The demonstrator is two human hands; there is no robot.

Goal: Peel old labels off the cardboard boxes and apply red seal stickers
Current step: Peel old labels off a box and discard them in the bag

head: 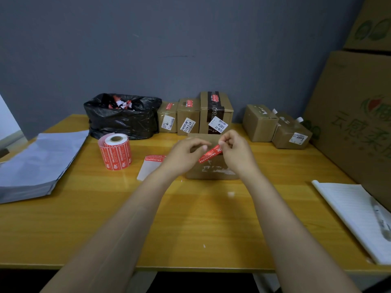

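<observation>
The sticker (pixel 210 154) is slanted just above the box (pixel 211 173) on the surface (pixel 190 218), its upper end pinched by the right hand (pixel 234 151), while the left hand (pixel 184 155) curls at its lower end, grip not clear.

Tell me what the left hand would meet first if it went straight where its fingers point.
Most likely the red seal sticker, which the right hand pinches over the cardboard box. The left hand is close to it; whether they touch is unclear.
</observation>
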